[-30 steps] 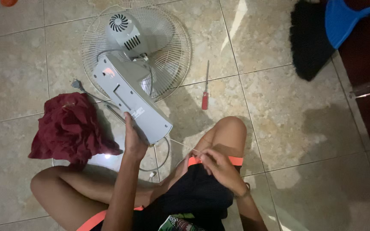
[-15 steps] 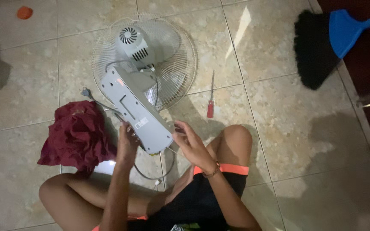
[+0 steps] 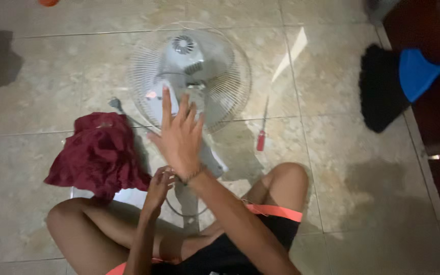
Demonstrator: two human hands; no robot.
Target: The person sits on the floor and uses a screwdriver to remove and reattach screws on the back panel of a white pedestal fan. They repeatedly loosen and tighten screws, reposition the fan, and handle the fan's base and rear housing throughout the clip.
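On the tiled floor just ahead of the crossed legs lies the grey fan (image 3: 192,76), its long axis running away from the person, wire guard (image 3: 230,97) at the far end and base toward the lap. Over its body the right hand (image 3: 179,135) is spread flat, fingers apart, gripping nothing. Nearer the lap, the left hand (image 3: 158,188) seems curled at the base's near end, though blur hides the grip. A red-handled screwdriver (image 3: 262,135) lies to the right.
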